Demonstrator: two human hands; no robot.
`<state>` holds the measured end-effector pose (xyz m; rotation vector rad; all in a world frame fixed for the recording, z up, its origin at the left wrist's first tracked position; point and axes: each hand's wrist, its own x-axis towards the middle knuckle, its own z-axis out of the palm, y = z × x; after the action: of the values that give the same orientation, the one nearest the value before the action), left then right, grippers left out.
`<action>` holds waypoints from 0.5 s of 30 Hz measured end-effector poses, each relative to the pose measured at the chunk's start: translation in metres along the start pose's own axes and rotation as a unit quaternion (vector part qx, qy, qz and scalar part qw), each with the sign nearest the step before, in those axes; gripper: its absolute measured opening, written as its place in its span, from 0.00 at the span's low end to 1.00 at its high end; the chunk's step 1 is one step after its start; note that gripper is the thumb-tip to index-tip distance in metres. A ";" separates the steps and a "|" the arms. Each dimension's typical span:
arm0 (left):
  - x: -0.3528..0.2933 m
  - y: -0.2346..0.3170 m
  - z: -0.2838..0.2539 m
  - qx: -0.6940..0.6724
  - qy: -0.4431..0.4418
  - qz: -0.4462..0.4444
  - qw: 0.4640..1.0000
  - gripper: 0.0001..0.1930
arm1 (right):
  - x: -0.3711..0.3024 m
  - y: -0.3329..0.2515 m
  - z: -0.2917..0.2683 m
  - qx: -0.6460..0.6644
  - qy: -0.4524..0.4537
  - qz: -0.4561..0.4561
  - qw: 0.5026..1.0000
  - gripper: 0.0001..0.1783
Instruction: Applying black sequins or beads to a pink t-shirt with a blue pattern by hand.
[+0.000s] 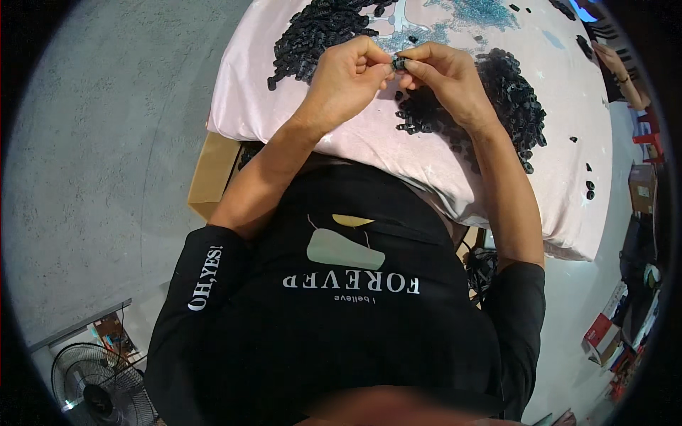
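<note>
Over the pink cloth my two hands meet, fingertip to fingertip, at a small black plastic part (399, 64). My left hand (349, 78) pinches its left side between thumb and index finger. From the other side my right hand (449, 79) grips it the same way; the fingertips cover much of it, so its exact kind is unclear. Behind my left hand lies a heap of similar black parts (305, 39). A second black heap (508, 96) spreads beside and under my right wrist. Small clear bluish pieces (483, 13) are scattered at the far side.
The pink cloth (568, 156) drapes over the table edge. A few loose black parts (590, 190) lie at its right. An open cardboard box (213, 170) stands below the left edge. A fan (99, 390) is at lower left. Another person's hand (609, 60) shows at far right.
</note>
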<state>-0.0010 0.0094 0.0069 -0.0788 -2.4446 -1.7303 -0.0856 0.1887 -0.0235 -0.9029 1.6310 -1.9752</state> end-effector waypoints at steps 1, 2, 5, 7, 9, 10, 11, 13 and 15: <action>-0.001 -0.001 0.001 0.006 0.012 0.004 1.000 0.02 | 0.000 0.000 0.001 -0.021 0.006 -0.018 1.000 0.10; -0.001 -0.001 0.002 0.012 0.024 0.008 1.000 0.02 | 0.000 0.001 0.003 -0.021 0.005 -0.017 1.000 0.10; -0.003 -0.001 0.005 0.031 0.044 0.006 0.999 0.02 | -0.002 0.002 0.008 -0.049 0.024 -0.049 0.997 0.09; -0.004 0.003 0.005 0.024 0.040 -0.001 0.999 0.02 | -0.003 0.002 0.009 -0.067 0.035 -0.062 0.995 0.09; -0.004 0.003 0.004 0.018 0.033 -0.006 0.999 0.02 | -0.001 0.001 0.008 -0.053 0.029 -0.052 0.997 0.09; -0.004 0.001 0.003 -0.008 0.020 -0.006 1.000 0.03 | 0.000 0.001 0.007 -0.038 0.024 -0.042 0.998 0.09; -0.004 0.000 0.002 -0.035 0.007 -0.006 0.999 0.04 | 0.000 0.001 0.006 -0.038 0.025 -0.042 0.998 0.09; -0.003 0.002 -0.002 -0.027 -0.008 0.011 1.000 0.05 | 0.000 0.000 0.005 0.013 0.013 -0.023 1.000 0.09; -0.003 0.004 -0.006 -0.018 -0.020 0.027 0.999 0.06 | -0.001 -0.007 0.003 0.028 0.004 -0.007 1.000 0.09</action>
<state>0.0030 0.0056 0.0120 -0.1836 -2.4160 -1.7670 -0.0823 0.1890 -0.0168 -0.8899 1.5688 -2.0261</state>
